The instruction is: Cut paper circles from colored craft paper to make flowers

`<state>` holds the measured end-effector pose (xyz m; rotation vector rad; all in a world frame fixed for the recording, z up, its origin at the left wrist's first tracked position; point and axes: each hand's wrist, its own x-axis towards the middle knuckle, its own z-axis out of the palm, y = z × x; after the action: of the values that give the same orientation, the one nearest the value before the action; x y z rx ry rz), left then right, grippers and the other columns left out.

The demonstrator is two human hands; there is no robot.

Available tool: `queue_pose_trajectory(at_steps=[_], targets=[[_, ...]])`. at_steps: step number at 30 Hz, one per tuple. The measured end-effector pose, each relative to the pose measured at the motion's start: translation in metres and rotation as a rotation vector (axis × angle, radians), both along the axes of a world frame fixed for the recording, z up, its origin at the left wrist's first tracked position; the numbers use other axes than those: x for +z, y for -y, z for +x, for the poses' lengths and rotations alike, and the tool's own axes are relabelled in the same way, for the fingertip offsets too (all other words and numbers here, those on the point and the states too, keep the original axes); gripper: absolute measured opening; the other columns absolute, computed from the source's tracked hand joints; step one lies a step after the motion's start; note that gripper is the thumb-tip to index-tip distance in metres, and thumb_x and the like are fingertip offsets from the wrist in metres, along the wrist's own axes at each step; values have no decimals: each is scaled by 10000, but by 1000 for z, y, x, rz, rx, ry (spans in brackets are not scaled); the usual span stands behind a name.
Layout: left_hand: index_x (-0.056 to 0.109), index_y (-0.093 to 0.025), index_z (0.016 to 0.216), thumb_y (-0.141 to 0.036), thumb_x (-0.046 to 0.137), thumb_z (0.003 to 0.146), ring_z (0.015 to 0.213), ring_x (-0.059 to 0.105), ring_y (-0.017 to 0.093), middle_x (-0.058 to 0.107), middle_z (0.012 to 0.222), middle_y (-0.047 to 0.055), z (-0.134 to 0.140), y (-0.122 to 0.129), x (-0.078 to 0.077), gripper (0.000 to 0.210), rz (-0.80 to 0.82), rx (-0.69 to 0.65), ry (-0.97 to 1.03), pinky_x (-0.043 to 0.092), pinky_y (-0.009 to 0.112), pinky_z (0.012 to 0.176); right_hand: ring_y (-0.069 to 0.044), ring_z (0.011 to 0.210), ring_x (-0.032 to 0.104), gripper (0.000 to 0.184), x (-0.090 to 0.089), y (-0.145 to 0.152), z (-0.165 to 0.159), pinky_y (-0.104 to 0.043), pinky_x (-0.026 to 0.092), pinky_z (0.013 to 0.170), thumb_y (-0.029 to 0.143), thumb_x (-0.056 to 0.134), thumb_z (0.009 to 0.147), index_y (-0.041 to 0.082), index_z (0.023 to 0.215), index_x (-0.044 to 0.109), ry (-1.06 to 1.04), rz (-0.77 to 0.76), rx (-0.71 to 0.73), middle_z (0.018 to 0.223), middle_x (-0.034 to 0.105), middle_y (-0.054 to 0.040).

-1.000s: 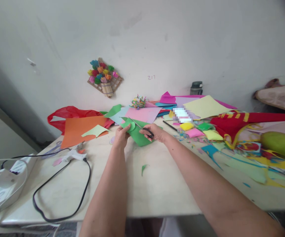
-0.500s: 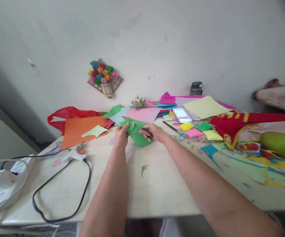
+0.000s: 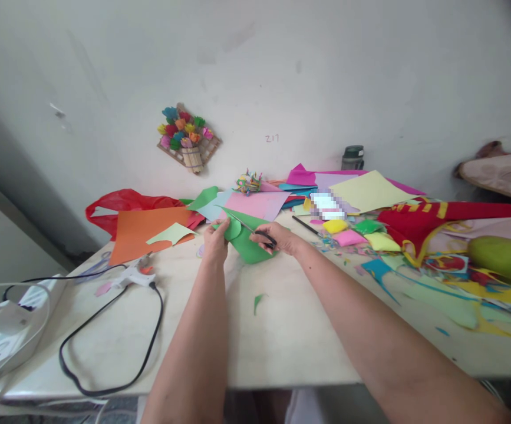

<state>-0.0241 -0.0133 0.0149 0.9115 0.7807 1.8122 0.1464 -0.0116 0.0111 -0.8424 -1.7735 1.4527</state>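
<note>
Bench (image 3: 290, 335): pale, matte; layout unchanged over the last second. Orange sheet (image 3: 135, 232), flat, straight-sided, lay left of the green sheet. Green sheet (image 3: 253, 250), thin and smooth, hung bowed above or against the bench; contact couldn't be told. Left hand (image 3: 215, 241), at its left end: fingers pinched it. Right hand (image 3: 275, 238), at its right: fingers gripped scissors (image 3: 245, 226), metal blades against it. Rounded flap (image 3: 234, 229) on it now showed fuller; cutting probably slightly further along. Curled green sliver (image 3: 257, 302) lay in front.
</note>
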Motion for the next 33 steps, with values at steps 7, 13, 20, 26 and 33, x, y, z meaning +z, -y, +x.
queue_pose_trajectory(at_steps=[7, 13, 20, 26, 33], targets=[[531, -157, 560, -226, 792, 474, 476, 550, 80, 597, 525, -34, 2, 2, 1, 282, -12, -43, 0, 426, 184, 479, -43, 297, 416, 288, 1, 2, 2, -162, 168, 269, 399, 641, 650, 146, 670, 505, 1, 18, 5, 444, 495, 59], [523, -153, 549, -235, 793, 475, 476, 552, 77, 591, 520, -36, -1, 0, -1, 292, -13, -50, -1, 436, 178, 474, -37, 291, 384, 282, 1, 1, 1, -163, 225, 287, 377, 656, 639, 151, 639, 488, -29, -19, 17, 432, 484, 65], [529, -150, 558, -242, 797, 475, 474, 550, 74, 589, 522, -38, -3, -2, -2, 296, -12, -47, 14, 440, 174, 473, -40, 286, 380, 305, 0, -2, 0, -169, 244, 285, 411, 655, 646, 150, 650, 498, -33, -38, 20, 430, 487, 59], [520, -157, 566, -265, 780, 521, 461, 545, 76, 582, 521, -42, -5, -5, -5, 285, 3, -41, -7, 430, 178, 458, -37, 282, 370, 304, 1, 0, 1, -170, 245, 283, 399, 658, 644, 149, 618, 487, -36, -36, 32, 418, 481, 59], [555, -163, 610, -300, 771, 545, 486, 559, 86, 602, 553, -32, -6, -6, -5, 264, -9, -28, -11, 449, 185, 483, -39, 283, 382, 310, 0, -2, 2, -168, 237, 278, 400, 663, 638, 146, 607, 489, -17, -25, 46, 425, 486, 56]])
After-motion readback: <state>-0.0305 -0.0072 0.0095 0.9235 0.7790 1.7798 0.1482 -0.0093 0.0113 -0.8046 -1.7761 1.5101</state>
